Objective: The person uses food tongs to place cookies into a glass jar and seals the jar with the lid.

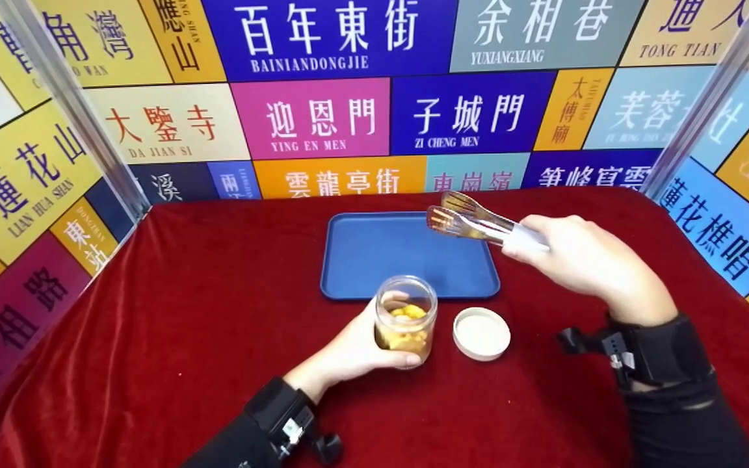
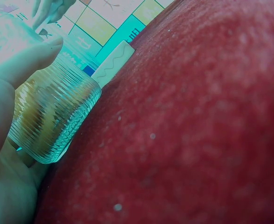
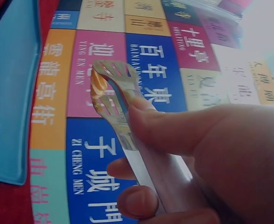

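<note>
My left hand (image 1: 352, 348) holds a ribbed clear glass jar (image 2: 57, 109), lidless and standing on the red cloth. Yellow, crinkly snack pieces (image 1: 408, 331) fill its lower part. Higher up on the right, my right hand (image 1: 576, 257) grips metal tongs (image 1: 443, 222) with slotted heads by their pale handle, over the back right of a blue tray (image 1: 374, 257). In the right wrist view a single orange-yellow snack piece (image 3: 98, 84) is caught between the tong heads. The thumb lies along one tong arm, with fingers under the other.
A round, pale jar lid (image 1: 482, 335) lies on the cloth just right of the jar, near the tray's front edge. Red velvet cloth (image 1: 218, 312) covers the table. Behind stand colourful sign-printed panels (image 1: 322, 123) with clear upright posts at both back corners.
</note>
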Demonstrator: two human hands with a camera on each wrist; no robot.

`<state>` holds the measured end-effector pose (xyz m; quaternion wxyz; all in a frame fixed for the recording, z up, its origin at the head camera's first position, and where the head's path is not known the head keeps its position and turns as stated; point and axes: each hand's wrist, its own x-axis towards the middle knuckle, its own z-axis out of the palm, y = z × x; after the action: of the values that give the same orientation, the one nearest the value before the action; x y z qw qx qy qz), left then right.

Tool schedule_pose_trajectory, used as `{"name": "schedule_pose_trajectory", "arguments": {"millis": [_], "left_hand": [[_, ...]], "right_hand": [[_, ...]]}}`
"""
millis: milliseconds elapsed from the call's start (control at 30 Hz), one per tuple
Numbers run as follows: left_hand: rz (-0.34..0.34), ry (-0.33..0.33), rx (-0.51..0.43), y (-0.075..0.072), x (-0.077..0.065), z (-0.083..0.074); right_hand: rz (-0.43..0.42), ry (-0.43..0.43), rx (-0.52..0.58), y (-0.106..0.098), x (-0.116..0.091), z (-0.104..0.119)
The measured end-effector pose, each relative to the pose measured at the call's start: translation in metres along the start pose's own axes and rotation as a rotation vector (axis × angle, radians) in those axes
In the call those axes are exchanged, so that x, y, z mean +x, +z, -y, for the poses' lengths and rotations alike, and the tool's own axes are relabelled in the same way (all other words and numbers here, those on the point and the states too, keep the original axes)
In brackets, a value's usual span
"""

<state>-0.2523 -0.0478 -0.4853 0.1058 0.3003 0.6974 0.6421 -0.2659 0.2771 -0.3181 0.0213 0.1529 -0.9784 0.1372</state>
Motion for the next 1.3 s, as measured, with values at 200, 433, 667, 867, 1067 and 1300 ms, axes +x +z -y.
{"name": "schedule_pose_trajectory", "arguments": {"millis": [200,433,667,867,1067,1300], "left_hand": [[0.0,-0.003,0.008,0.001,0.001,-0.001],[-0.006,-0.016,0.012,0.0,0.0,-0.001],[-0.005,-0.017,0.022,-0.001,0.0,-0.001],[-0.001,-0.019,0.026,-0.001,0.001,-0.001],[0.001,-0.012,0.021,-0.001,0.002,-0.001],[0.008,-0.007,0.017,-0.001,0.001,-0.001]], "right_hand": [[-0.007,-0.079,-0.002,-0.013,-0.014,0.006],[0.024,-0.132,0.017,-0.021,-0.026,0.013],[0.037,-0.163,0.042,-0.026,-0.033,0.017],[0.052,-0.19,0.043,-0.029,-0.037,0.023],[0.072,-0.239,0.066,-0.028,-0.04,0.03],[0.116,-0.286,0.105,-0.024,-0.039,0.036]]}}
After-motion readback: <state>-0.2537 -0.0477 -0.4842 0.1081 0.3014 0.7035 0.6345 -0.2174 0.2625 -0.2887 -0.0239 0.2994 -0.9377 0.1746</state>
